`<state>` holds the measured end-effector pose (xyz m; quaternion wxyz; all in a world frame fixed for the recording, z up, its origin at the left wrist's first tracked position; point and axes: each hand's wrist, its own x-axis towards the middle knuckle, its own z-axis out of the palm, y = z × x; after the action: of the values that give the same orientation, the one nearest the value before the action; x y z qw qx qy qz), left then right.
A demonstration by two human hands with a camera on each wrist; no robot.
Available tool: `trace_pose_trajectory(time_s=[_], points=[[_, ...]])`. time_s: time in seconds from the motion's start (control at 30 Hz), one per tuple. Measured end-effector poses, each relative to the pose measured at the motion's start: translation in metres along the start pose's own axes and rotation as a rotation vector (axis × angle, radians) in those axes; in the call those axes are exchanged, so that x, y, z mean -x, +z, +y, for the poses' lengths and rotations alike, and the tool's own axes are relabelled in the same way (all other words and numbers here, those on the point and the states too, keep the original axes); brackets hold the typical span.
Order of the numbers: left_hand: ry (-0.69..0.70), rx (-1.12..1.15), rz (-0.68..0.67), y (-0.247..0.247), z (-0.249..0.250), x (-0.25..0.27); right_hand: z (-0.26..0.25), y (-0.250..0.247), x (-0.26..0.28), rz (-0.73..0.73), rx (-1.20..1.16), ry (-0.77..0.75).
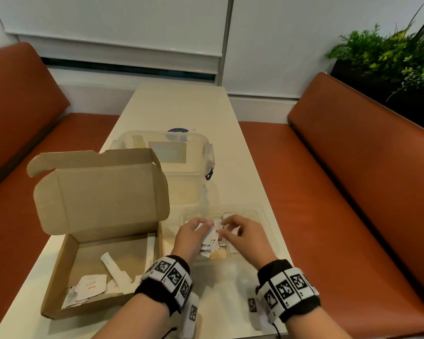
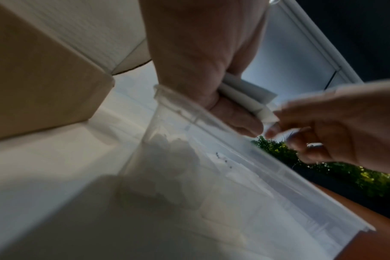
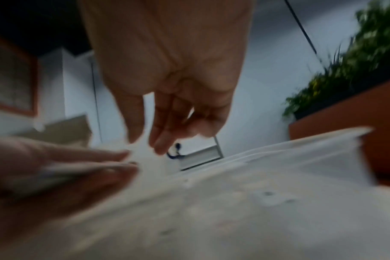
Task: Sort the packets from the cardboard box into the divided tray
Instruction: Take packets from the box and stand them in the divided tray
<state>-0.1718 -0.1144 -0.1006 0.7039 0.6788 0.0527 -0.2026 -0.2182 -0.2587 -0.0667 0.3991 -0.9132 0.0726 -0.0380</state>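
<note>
**Over the clear divided tray, both hands work on a bundle of packets**

Above the divided tray [image 1: 260,211], the left hand [image 1: 190,237] holds a small bundle of packets [image 1: 211,238] with curled fingers and thumb. The packets are thin, flat, white paper squares with small red and dark print. The right hand [image 1: 244,234] meets this bundle from the other side, and its fingertips [image 2: 272,132] pinch the edge of one packet; the right wrist view is blurred, so the exact grip is not clear there.

The tray is of thin transparent plastic, low and rectangular, with rounded corners and shallow compartments. Some white packets lie already in the compartments under the hands, but which compartment holds which kind I cannot tell.

To the left of the tray, just beside it, stands the cardboard box [image 1: 59,289]. It is brown, corrugated, shallow, and its lid [image 1: 101,189] stands open and upright. Inside lie more packets: flat white squares with red print [image 1: 91,287] in the near corner, and a long narrow white stick packet [image 1: 115,269] lying diagonally.

Behind the tray is a clear plastic container [image 1: 181,167] with a clip lid. Everything rests on a smooth cream table [image 1: 181,106] between two orange-brown padded benches [image 1: 353,179]. Green plants [image 1: 389,52] are at the far right.
</note>
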Motion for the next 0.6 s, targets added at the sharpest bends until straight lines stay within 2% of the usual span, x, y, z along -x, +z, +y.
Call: trace_pose_trajectory(time_s=[0.07,0.2,0.37,0.6], points=[[-0.053,-0.02,0.012,0.001,0.003,-0.001,-0.011,0.01,0.003,-0.106,-0.039,-0.041],[-0.226,0.246,0.003,0.001,0.013,0.005,-0.014,0.017,0.0,-0.138,0.088,-0.06],[-0.282,0.41,-0.078,0.0,0.018,0.014,-0.016,0.014,-0.005,-0.172,0.119,-0.063],[-0.278,0.392,-0.1,-0.005,0.018,0.017,-0.019,0.019,-0.01,-0.195,0.125,-0.072]])
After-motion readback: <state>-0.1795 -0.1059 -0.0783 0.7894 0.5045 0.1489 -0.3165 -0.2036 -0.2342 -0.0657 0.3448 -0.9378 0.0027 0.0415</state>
